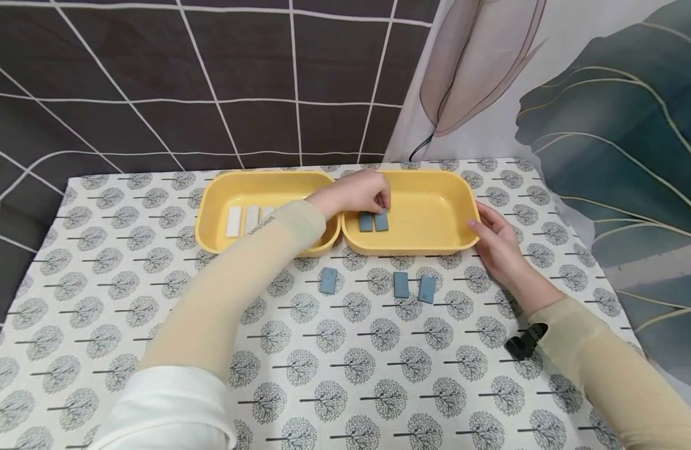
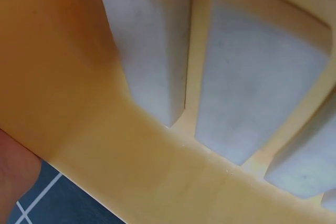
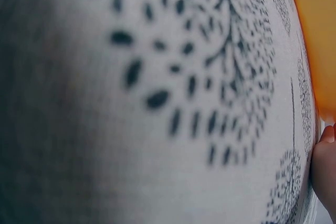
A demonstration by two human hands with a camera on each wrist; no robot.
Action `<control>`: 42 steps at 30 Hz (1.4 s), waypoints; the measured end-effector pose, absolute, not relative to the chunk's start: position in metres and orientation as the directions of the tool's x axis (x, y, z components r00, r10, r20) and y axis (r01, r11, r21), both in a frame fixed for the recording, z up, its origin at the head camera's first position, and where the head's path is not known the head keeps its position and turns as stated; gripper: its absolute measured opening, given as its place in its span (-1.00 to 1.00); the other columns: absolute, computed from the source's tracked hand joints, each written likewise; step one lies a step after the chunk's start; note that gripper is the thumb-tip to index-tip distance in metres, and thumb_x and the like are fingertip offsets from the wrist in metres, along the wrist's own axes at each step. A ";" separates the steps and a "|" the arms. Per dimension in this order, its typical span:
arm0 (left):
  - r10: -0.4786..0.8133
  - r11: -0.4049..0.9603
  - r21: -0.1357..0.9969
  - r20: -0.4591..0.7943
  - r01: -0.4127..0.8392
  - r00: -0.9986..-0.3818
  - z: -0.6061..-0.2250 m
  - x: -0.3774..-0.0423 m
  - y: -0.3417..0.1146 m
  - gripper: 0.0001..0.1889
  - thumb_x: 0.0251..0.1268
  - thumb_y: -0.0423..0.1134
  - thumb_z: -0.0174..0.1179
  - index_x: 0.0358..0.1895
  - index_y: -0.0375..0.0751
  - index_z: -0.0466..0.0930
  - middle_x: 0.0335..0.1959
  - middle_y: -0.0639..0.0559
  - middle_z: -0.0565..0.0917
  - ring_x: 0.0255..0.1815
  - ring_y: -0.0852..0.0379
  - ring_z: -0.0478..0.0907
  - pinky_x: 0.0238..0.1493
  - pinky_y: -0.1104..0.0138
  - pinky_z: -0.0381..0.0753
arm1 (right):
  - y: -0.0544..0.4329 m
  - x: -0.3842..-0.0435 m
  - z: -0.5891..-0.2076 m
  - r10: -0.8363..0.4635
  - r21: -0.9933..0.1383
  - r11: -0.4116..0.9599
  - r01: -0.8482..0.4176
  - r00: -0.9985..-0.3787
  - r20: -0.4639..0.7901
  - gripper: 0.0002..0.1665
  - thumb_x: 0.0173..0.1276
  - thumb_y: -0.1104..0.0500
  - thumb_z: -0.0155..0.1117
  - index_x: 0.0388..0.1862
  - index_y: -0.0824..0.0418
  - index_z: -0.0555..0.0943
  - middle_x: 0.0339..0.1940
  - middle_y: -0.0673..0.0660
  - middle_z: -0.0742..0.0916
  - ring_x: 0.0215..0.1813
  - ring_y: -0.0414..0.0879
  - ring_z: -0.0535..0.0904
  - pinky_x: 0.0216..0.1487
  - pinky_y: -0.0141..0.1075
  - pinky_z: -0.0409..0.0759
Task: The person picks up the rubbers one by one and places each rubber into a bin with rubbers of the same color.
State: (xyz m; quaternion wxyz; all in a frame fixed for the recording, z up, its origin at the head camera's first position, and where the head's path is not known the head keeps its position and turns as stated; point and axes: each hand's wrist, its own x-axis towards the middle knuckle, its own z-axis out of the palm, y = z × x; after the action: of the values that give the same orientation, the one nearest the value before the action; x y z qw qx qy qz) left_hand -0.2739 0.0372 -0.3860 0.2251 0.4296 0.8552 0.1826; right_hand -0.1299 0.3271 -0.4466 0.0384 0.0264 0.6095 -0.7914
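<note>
My left hand [image 1: 361, 190] reaches over the right yellow tray [image 1: 430, 252], its curled fingertips pinching the far end of a blue block [image 1: 382, 220]. Beside that block, another blue block [image 1: 365, 222] lies on the tray floor. At the tray's right end my right hand [image 1: 500, 244] grips the wall, thumb over the rim and fingers outside. Under my left forearm stands the left yellow tray [image 1: 206, 206] with several white blocks [image 1: 233, 222]. Those white blocks [image 2: 257, 72] appear large in the left wrist view.
In front of the trays, a blue block [image 1: 328, 280] lies on the tree-print cloth [image 1: 334, 369]. Farther right are two more, one blue block [image 1: 401, 285] next to another blue block [image 1: 427, 289]. A dark gridded curtain [image 1: 171, 81] hangs behind the table.
</note>
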 end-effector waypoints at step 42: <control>0.819 0.533 0.563 -0.155 0.631 -0.553 -0.382 -0.272 0.031 -0.79 0.42 -0.35 0.38 0.04 -0.29 0.78 0.03 -0.11 0.83 0.06 0.05 0.76 0.22 0.34 0.74 | 0.326 -0.130 -0.445 -0.029 -0.963 -0.253 0.087 -0.996 -0.083 -0.28 0.62 0.41 0.09 0.66 0.41 0.13 0.34 -0.03 0.58 0.34 -0.18 0.54 0.38 -0.50 0.63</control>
State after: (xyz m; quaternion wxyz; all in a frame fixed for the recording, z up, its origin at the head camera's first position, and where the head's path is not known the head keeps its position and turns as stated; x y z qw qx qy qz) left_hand -0.2716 0.0315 -0.3823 0.2055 0.4260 0.8510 0.2281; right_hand -0.1300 0.3258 -0.4453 0.0366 0.0241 0.6099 -0.7913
